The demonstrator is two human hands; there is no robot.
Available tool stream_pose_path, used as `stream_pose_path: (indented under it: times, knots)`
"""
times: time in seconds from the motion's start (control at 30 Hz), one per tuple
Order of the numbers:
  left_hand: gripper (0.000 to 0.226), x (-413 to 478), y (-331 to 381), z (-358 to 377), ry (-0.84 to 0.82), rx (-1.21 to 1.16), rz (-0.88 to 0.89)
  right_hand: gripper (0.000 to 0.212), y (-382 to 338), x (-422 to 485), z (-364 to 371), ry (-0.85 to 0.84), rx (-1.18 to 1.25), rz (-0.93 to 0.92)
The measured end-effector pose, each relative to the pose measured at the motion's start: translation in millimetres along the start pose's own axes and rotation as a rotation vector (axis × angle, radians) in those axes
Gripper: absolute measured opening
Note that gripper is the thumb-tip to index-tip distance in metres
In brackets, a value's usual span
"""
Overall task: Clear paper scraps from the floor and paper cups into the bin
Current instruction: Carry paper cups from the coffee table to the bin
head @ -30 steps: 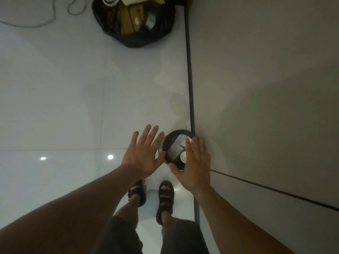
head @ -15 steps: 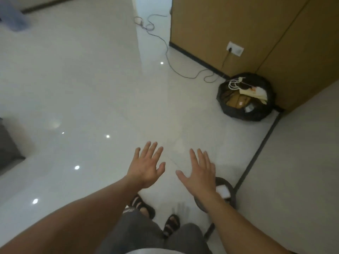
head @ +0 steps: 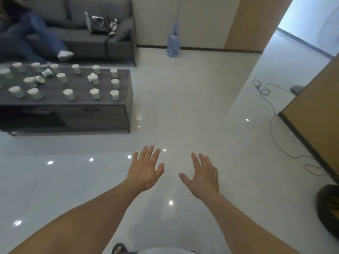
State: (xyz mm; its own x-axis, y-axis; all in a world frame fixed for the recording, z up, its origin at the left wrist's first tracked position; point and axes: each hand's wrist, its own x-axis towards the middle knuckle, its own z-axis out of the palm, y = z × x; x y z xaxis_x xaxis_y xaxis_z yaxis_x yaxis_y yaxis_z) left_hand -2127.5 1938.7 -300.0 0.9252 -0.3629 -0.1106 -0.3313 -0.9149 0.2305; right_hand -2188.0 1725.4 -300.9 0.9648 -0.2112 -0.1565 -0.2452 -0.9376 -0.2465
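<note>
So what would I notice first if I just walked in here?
Probably the many white cups spread over the dark low table at the left, a few of them tipped over. Next, the left hand and right hand, held out open and empty above the shiny floor. A blue bottle stands by the far wall.

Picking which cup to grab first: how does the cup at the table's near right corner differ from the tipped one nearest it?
The corner cup stands upright; the tipped cup lies on its side. The corner cup sits at the near edge of the table; the tipped cup is farther back and left. Both are pale paper cups.
</note>
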Motion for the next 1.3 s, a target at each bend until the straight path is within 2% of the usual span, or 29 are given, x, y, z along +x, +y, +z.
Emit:
stream_pose_path:
  times: [0.17,0.33,0.6,0.87,1.13,1.3]
  knots:
    - [0.065,-13.6,-145.6,-38.0,0.067,-0.006,-0.221,0.087,-143.2,49.7,20.6,-0.011,-0.007,-0.216]
    - [0.065,-5.5,-233.0,-67.3,0.125,-0.041,-0.360,0.085,-227.5,99.4,23.4,-0.014,-0.041,-0.342]
    - [0.066,88.9,-314.5,-98.0,0.207,-0.064,-0.453,0.083,-318.8,235.5,32.7,-0.044,-0.017,-0.458]
    - [0.065,212.4,-372.7,-130.9,0.194,-0.048,-0.563,0.082,-385.9,390.2,26.7,-0.070,-0.011,-0.593]
    - [0.066,301.7,-436.5,-125.9,0.096,-0.147,-0.592,0.080,-431.0,508.5,43.0,-0.145,-0.039,-0.559]
    - [0.065,375.3,-489.5,-121.0,0.046,-0.216,-0.517,0.081,-462.0,569.6,62.5,-0.194,-0.091,-0.476]
